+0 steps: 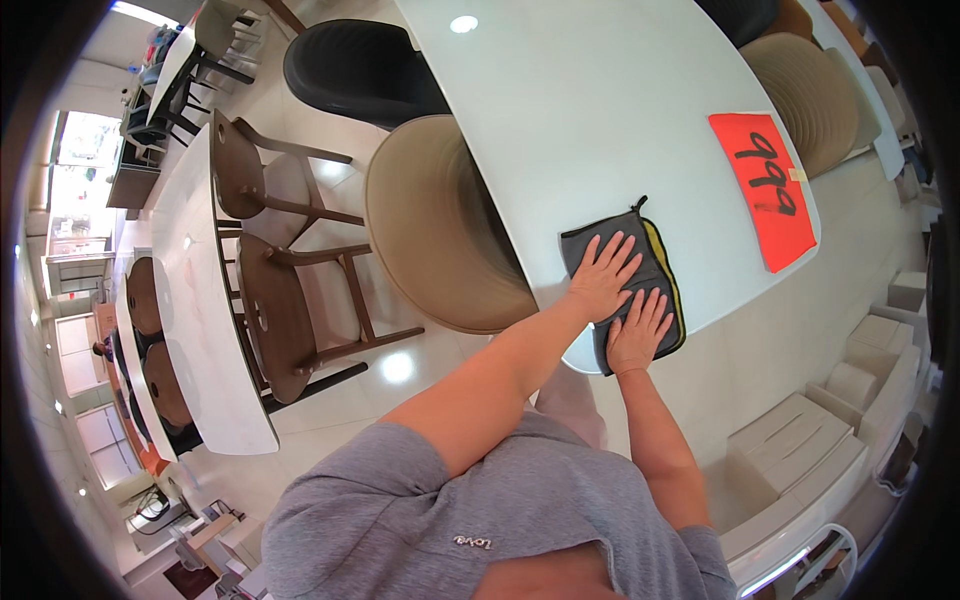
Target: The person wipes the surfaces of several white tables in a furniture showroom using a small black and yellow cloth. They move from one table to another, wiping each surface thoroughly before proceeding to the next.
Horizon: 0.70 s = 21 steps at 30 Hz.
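Note:
A folded dark grey cloth (pixel 626 289), with black edging and a yellow-green inner side showing along its right edge, lies at the near corner of a white table (pixel 600 112). A small loop sticks out of its far end. My left hand (pixel 606 277) rests flat on the cloth's upper part, palm down and fingers apart. Just below it, my right hand (pixel 640 330) presses flat on the lower part, its fingers also spread somewhat. Neither hand is curled around the cloth. What lies beneath the palms is hidden.
On the table's right end lies a red paper sheet (pixel 769 187) with black handwriting. A tan chair (pixel 435 225) and a black chair (pixel 360 71) border the left side. Wooden chairs (pixel 274 322) and another white table (pixel 199 300) stand farther left. Beige boxy furniture (pixel 795 442) is at lower right.

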### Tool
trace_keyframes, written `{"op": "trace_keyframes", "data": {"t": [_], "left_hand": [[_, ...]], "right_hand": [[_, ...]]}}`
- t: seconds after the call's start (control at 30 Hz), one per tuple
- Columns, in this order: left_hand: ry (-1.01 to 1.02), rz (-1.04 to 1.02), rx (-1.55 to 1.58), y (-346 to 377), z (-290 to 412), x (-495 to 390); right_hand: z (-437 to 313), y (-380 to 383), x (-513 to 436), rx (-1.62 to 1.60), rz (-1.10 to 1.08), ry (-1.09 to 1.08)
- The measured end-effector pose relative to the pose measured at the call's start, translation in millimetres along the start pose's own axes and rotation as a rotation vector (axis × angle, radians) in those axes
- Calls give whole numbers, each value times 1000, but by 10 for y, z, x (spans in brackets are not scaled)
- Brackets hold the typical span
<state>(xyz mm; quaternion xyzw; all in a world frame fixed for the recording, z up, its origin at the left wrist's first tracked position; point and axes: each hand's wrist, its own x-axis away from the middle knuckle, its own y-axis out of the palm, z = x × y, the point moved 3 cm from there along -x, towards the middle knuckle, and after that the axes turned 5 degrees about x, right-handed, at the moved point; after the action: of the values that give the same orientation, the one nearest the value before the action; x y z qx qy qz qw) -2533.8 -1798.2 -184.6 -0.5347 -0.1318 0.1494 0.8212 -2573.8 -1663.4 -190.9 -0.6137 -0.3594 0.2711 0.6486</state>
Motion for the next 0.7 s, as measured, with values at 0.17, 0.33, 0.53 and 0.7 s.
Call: {"op": "trace_keyframes", "data": {"t": [0.17, 0.33, 0.53, 0.7], "left_hand": [[6, -37, -24, -141, -203, 263], [-1, -147, -36, -195, -321, 370], [33, -180, 20, -123, -310, 278], [16, -238, 37, -218, -345, 275]], "right_hand": [[-304, 2, 125, -13, -44, 34], [-358, -3, 119, 13, -48, 58], [-267, 25, 135, -48, 45, 78], [-309, -48, 85, -95, -38, 98]]}}
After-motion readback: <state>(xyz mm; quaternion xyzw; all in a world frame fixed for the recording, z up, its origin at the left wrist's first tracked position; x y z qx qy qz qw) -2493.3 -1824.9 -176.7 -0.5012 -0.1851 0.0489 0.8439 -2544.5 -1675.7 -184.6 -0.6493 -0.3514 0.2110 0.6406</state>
